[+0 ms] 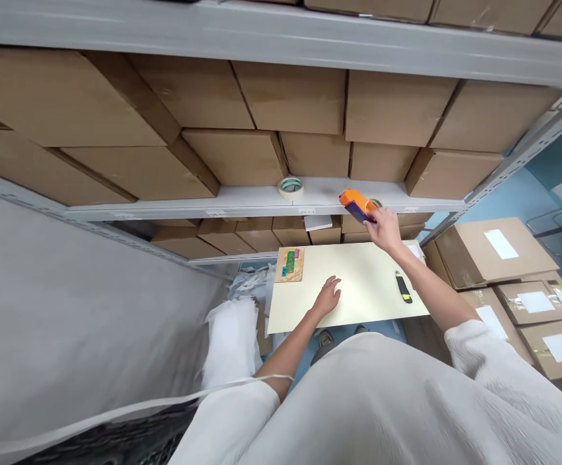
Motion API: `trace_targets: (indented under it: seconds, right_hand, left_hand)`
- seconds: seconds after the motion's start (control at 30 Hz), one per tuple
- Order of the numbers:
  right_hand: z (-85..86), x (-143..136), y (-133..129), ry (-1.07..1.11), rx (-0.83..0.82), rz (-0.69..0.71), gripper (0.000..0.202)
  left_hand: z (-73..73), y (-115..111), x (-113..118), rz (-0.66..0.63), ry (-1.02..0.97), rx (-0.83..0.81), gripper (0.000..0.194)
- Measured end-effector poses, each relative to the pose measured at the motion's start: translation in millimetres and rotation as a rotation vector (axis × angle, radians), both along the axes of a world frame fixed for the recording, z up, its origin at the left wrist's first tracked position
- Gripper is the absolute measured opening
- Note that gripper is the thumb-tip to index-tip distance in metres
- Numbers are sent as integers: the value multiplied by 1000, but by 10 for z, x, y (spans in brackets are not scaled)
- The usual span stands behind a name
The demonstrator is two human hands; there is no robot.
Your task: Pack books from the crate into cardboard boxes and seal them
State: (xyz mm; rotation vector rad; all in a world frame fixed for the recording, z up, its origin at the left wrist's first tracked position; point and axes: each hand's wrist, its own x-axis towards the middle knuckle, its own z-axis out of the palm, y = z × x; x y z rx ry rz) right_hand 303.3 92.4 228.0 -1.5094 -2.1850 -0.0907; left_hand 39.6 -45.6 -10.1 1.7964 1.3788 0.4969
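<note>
Right hand [385,227] is up at the far shelf [242,197], clenched around the orange tape dispenser [356,205] at the shelf's front edge. Left hand [328,296] lies released, flat on the pale worktop [358,284]. A tape roll [291,188] sits left along the shelf; a black cutter [403,287] lies right on the worktop.

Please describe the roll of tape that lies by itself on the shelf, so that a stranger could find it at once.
Start at the grey metal shelf that carries the stacked cardboard boxes, just above the pale table. On its front ledge, left of the right hand with the orange tape dispenser, lies the roll of tape. It is the only small whitish ring, lying flat and untouched.
</note>
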Motion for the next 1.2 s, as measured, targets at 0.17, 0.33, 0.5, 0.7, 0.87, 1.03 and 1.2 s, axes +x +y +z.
trace_targets:
  seconds: [0.17, 0.33, 0.5, 0.7, 0.87, 1.03, 1.2]
  right_hand:
    - [-724, 303, -692, 74, -198, -132, 30]
    - [-1569, 400, -1123, 33, -528, -397, 23]
    - [-2079, 558, -1281, -21, -703, -524, 22]
    - [-2349, 697, -1308, -43, -762, -513, 20]
    - [-2406, 733, -1329, -17, -750, -470, 19]
    - [-2291, 758, -1282, -19, -632, -422, 23]
    - [-2089, 503, -1043, -34, -545, -265, 27]
  left_hand:
    - [9, -37, 201, -57, 15, -38, 48]
    - [-16, -112, 321, -78, 16, -77, 48]
    - [-116, -239, 356, -81, 57, -112, 47]
    - [-224, -411, 399, -77, 72, -137, 48]
    - [-257, -449, 444, -54, 80, -136, 48]
    - [-252, -421, 461, 23, 57, -107, 48]
    - [-157, -467, 285, 155, 28, -59, 48]
